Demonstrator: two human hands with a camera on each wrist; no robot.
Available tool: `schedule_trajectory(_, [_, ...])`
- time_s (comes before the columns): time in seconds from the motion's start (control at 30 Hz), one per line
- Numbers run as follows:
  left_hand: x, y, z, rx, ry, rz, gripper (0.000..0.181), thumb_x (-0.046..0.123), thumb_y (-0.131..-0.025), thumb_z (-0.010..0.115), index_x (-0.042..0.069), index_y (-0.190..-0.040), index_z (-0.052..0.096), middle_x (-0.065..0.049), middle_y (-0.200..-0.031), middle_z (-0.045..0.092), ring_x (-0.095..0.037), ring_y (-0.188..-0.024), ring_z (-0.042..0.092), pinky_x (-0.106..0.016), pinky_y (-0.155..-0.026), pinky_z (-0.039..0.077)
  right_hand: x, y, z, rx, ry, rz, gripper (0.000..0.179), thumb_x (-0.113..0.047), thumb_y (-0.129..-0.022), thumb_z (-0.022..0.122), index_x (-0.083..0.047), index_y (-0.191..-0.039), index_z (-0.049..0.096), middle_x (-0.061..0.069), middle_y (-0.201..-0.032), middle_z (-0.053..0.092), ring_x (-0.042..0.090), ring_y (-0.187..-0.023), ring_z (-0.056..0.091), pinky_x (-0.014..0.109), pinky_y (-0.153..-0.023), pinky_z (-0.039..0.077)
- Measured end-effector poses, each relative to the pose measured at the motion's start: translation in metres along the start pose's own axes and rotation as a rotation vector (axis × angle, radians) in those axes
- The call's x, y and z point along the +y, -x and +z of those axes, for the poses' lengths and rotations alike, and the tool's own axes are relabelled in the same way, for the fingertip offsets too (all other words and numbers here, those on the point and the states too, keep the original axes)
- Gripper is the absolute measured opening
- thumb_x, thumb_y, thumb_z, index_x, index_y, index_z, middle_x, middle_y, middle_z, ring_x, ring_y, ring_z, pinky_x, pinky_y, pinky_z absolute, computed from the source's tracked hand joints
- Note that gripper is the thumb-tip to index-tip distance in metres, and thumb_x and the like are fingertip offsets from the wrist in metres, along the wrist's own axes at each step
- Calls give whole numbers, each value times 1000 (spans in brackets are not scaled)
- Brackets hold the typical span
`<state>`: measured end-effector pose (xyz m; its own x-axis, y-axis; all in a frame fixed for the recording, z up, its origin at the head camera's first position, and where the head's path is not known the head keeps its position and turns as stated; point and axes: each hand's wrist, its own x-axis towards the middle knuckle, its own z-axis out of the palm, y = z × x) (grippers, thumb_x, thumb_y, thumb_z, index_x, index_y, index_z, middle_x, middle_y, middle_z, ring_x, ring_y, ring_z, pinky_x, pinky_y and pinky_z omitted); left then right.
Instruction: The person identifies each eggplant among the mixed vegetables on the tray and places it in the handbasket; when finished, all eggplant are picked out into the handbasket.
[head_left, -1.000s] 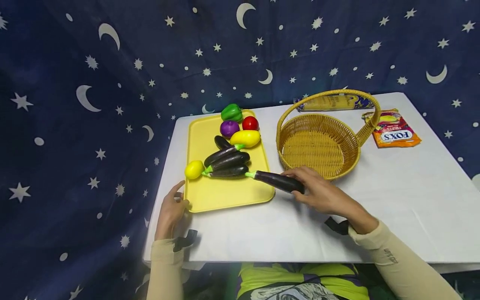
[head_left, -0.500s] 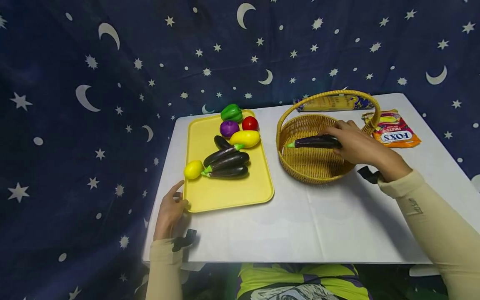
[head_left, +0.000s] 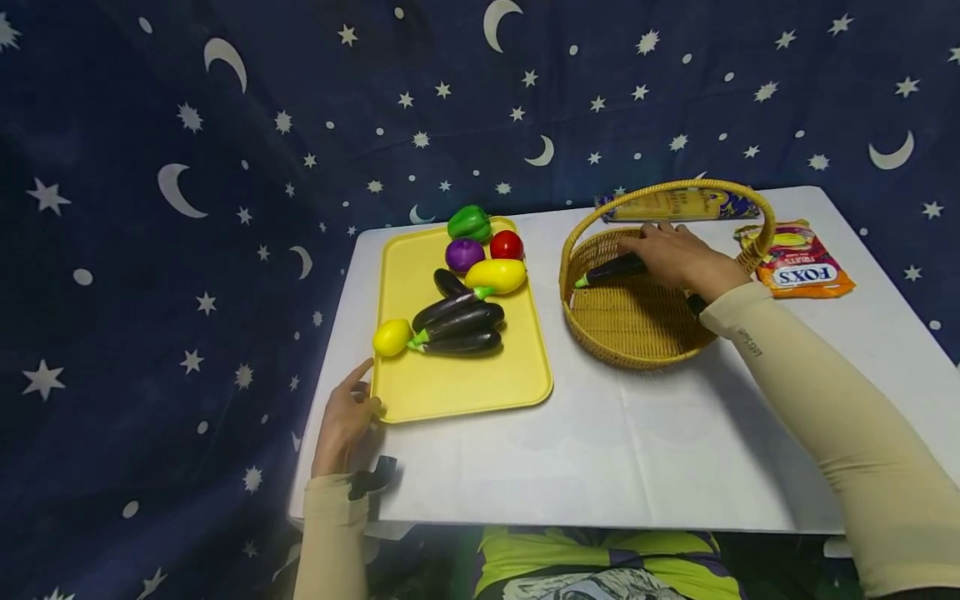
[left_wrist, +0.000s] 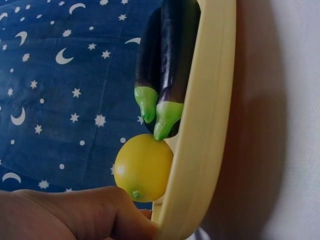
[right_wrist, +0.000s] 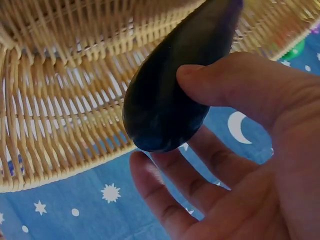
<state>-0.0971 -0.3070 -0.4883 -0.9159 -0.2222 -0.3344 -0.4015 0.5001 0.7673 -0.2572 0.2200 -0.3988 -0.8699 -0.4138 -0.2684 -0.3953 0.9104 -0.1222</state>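
My right hand (head_left: 675, 257) holds an eggplant (head_left: 613, 270) inside the wicker basket (head_left: 626, 321), under its arched handle. In the right wrist view, the thumb and fingers grip the blunt end of the dark eggplant (right_wrist: 167, 100); its green tip points left in the head view. At the near left corner of the yellow tray (head_left: 465, 387), my left hand (head_left: 347, 421) pinches the rim. A lemon (head_left: 392, 337) lies close by, inside that edge. Several more eggplants (head_left: 459, 320) are heaped mid-tray, stem ends toward the lemon in the left wrist view (left_wrist: 167, 117).
A green bell pepper (head_left: 469, 224), purple onion (head_left: 464, 254), red tomato (head_left: 506, 245) and larger yellow fruit (head_left: 496, 276) sit at the tray's far right. Behind the basket lies a long yellow-and-blue packet (head_left: 675, 205); a FOX'S candy bag (head_left: 802, 262) lies to its right.
My right hand has carried the eggplant from beside the tray's right edge into the basket, then farther toward the basket's back. The left hand has stayed at the tray corner.
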Motion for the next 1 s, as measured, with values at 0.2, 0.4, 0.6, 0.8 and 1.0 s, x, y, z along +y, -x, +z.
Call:
schedule_trajectory(0.2, [-2, -1, -4, -4, -25, 17, 89, -8, -84, 56, 19, -167, 38, -26, -139, 56, -34, -113, 60, -22, -63, 51, 3, -13, 13, -58, 10, 25, 52, 9, -103, 51, -11, -150, 41, 39, -156, 42, 65, -142, 39, 79, -117, 31])
schedule_trajectory(0.4, [-4, -3, -5, -19, -40, 26, 89, -7, -84, 58, 20, -167, 38, -26, -139, 56, -24, -92, 60, -22, -59, 50, 7, -24, 27, -97, 6, 19, 46, 10, -102, 51, -5, -143, 36, 42, -153, 43, 62, -138, 46, 73, -109, 43])
schedule_trajectory(0.6, [-6, -3, -6, -21, -11, 26, 90, -7, -83, 58, 21, -167, 39, -25, -135, 57, -18, -75, 58, -23, -56, 49, 4, -26, 25, -125, -13, 43, 43, 8, -104, 48, -4, -143, 35, 41, -154, 42, 61, -140, 44, 73, -109, 42])
schedule_trajectory(0.8, [-8, -5, -5, -25, 18, 35, 89, -6, -83, 57, 21, -166, 39, -25, -135, 57, -17, -73, 58, -23, -57, 50, -5, -10, 12, -81, -84, 88, 50, 4, -104, 48, -5, -151, 33, 40, -154, 37, 60, -141, 40, 73, -109, 40])
schedule_trajectory(1.0, [-6, -8, -6, -32, 36, 35, 91, -6, -82, 56, 22, -166, 40, -24, -132, 57, -17, -69, 56, -23, -55, 49, -53, 54, -9, 260, -157, 37, 37, -15, -105, 57, 0, -138, 51, 30, -128, 58, 47, -114, 59, 63, -90, 50])
